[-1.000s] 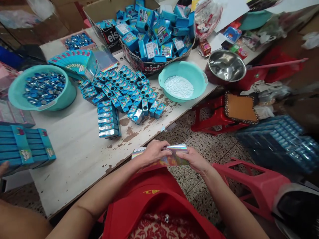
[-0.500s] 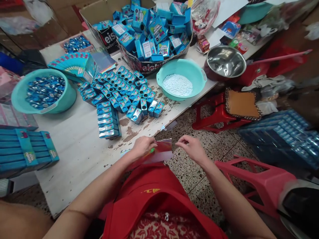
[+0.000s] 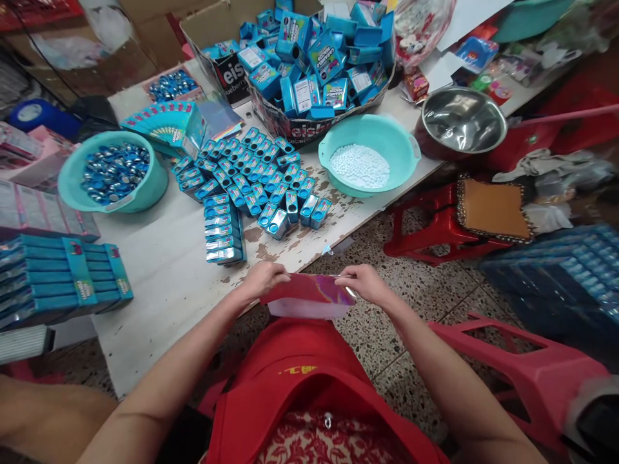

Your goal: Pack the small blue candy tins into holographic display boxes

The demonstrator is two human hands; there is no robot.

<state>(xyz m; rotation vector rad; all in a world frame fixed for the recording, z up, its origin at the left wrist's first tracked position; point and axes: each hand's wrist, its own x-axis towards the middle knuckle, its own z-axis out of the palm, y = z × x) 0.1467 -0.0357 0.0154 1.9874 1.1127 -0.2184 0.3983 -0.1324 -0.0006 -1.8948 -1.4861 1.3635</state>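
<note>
A shiny, rainbow-tinted sheet (image 3: 309, 289) is stretched level in front of my red apron, past the table's front edge. My left hand (image 3: 265, 280) pinches its left end, and my right hand (image 3: 363, 282) pinches the right end. Below its reflective face hangs a paler strip; I cannot tell whether it is a fold or a second layer. On the table just beyond my left hand, a row of small blue tins (image 3: 223, 229) lies packed together. More such tins (image 3: 261, 174) stand grouped behind it.
A turquoise basin (image 3: 370, 129) holds small white pellets; another basin (image 3: 155, 183) holds blue-and-silver caps. Behind are a carton (image 3: 290, 125) heaped with blue tins and a steel bowl (image 3: 461, 119). Stools (image 3: 512, 367) stand at right. Bundled blue packs (image 3: 53, 283) sit at left.
My right hand, apart from the sheet before, now grips its right end. The sheet has been drawn out wider and straighter. The view has shifted slightly left.
</note>
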